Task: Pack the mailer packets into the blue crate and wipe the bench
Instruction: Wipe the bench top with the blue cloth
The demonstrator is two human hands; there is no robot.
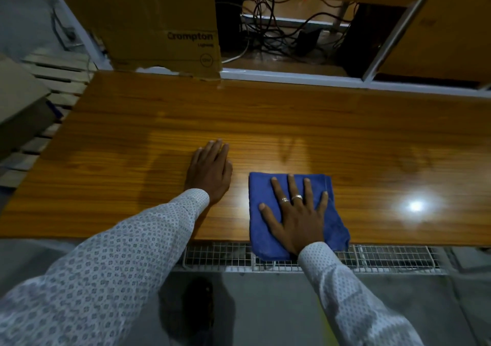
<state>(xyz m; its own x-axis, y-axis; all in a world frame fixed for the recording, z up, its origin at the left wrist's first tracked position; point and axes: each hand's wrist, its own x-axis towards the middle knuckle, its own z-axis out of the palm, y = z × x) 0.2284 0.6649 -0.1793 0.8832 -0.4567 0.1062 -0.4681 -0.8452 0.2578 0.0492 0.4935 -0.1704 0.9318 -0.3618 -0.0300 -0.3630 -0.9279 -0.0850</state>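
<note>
right hand [295, 212] spread flat on folded blue cloth [265, 244] at glossy wooden tabletop [132, 122] near edge, left hand [210, 170] flat beside it, fingers probably straight

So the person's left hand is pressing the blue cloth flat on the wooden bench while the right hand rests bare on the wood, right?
Not quite: the head view shows the right hand pressing the blue cloth flat on the wooden bench, while the left hand rests bare on the wood.
</note>
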